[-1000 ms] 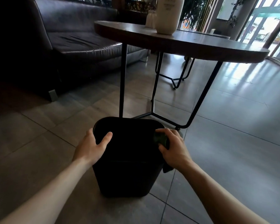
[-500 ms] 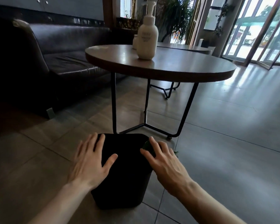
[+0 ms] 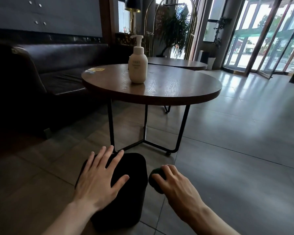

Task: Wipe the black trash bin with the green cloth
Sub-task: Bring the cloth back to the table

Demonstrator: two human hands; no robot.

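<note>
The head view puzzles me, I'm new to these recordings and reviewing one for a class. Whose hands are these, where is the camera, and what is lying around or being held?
There is no machine here. A person wears a wide-angle camera on the head, so you look forward and down along their own arms.

The left hand is spread, fingers straight, over the top of the black bin, which stands on the tiled floor. The right hand is beside the bin, its fingers curled in a grip on a bunched green cloth.

Behind the bin stands a round table on thin black legs, with a pump bottle upright on it. A dark sofa is on the left.
</note>
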